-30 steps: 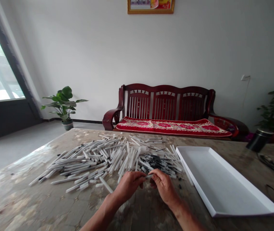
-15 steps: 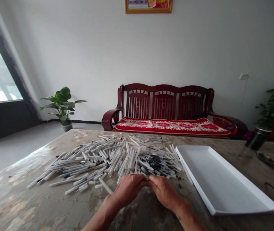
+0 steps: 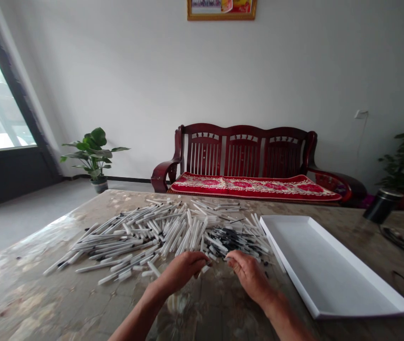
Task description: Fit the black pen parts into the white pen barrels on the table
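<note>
White, slim, straight tubes (image 3: 189, 234) heaped beside thin black pieces (image 3: 231, 239); hands (image 3: 183, 272) (image 3: 249, 275) curled, apart, any grip unclear.

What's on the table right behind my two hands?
A heap of white tubes and a cluster of dark, slim pieces. Whatever the left hand, right hand or topmost tubes cover can't be seen.
</note>
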### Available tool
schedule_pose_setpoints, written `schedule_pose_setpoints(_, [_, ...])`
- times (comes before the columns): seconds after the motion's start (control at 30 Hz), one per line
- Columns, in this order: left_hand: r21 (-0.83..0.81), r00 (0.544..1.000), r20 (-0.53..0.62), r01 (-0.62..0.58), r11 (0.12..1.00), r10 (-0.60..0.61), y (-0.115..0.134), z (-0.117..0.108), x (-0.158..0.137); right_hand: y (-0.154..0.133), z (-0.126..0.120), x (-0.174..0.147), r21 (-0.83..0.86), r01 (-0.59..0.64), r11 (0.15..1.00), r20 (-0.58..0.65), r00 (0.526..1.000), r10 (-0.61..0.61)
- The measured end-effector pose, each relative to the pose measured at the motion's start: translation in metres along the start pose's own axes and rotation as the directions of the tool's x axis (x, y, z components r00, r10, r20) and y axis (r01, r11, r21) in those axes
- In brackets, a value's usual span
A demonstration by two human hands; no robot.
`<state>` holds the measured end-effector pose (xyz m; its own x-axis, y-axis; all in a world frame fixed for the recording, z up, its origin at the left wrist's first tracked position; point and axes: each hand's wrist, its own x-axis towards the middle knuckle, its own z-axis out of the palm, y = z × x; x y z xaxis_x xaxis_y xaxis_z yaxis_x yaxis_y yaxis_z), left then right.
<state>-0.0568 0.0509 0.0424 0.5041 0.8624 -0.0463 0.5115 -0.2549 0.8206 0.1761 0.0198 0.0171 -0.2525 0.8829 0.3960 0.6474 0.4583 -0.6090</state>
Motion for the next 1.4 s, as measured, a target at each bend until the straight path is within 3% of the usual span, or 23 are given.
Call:
schedule_pose_setpoints(0.1, [-0.142, 0.997, -0.077, 0.009, 0.99, -0.02, -0.005, 0.009, 0.006, 0.003, 0.008, 0.004, -0.064, -0.057, 0.996, -0.083, 0.995, 0.051])
schedule_pose_setpoints(0.2, [-0.408, 0.984, -0.169, -0.017, 0.913, -0.058, -0.002, 0.015, 0.01, 0.001, 0.014, 0.007, -0.129, -0.094, 0.987, -0.132, 0.988, 0.077])
schedule_pose_setpoints(0.27, [-0.605, 0.959, -0.266, -0.092, 0.791, -0.092, 0.002, 0.014, 0.01, -0.001, 0.014, 0.007, -0.146, -0.095, 0.985, -0.17, 0.983, 0.07])
schedule_pose_setpoints(0.4, [-0.874, 0.892, -0.367, -0.234, 0.426, -0.264, 0.008, 0.006, 0.009, -0.007, 0.011, 0.005, -0.046, -0.09, 0.995, -0.225, 0.971, 0.078])
schedule_pose_setpoints(0.47, [-0.923, 0.87, -0.352, -0.26, 0.284, -0.346, 0.008, 0.005, 0.009, -0.013, 0.011, 0.003, 0.048, -0.128, 0.991, -0.169, 0.976, 0.135])
schedule_pose_setpoints(0.53, [-0.938, 0.856, -0.337, -0.271, 0.215, -0.392, 0.007, 0.007, 0.01, -0.018, 0.014, 0.002, 0.137, -0.195, 0.971, -0.08, 0.975, 0.207])
schedule_pose_setpoints(0.67, [-0.943, 0.85, -0.331, -0.282, 0.176, -0.409, 0.006, 0.017, 0.011, -0.022, 0.023, 0.0, 0.316, -0.278, 0.907, 0.04, 0.959, 0.28])
schedule_pose_setpoints(0.77, [-0.945, 0.858, -0.325, -0.28, 0.169, -0.397, 0.007, 0.022, 0.011, -0.02, 0.026, 0.001, 0.413, -0.294, 0.862, 0.065, 0.953, 0.294])
schedule_pose_setpoints(0.9, [-0.943, 0.868, -0.327, -0.275, 0.187, -0.374, 0.008, 0.024, 0.01, -0.015, 0.025, 0.003, 0.445, -0.286, 0.849, 0.015, 0.95, 0.312])
schedule_pose_setpoints(1.1, [-0.937, 0.833, -0.343, -0.27, 0.223, -0.434, 0.007, 0.028, 0.01, -0.008, 0.019, 0.005, 0.329, -0.109, 0.938, -0.18, 0.968, 0.175])
schedule_pose_setpoints(1.3, [-0.929, 0.826, -0.362, -0.284, 0.236, -0.433, 0.005, 0.033, 0.011, -0.004, 0.025, 0.003, 0.441, -0.285, 0.851, -0.066, 0.935, 0.348])
schedule_pose_setpoints(1.4, [-0.928, 0.819, -0.366, -0.286, 0.239, -0.441, 0.005, 0.034, 0.012, -0.003, 0.025, 0.005, 0.411, -0.236, 0.881, -0.139, 0.939, 0.316])
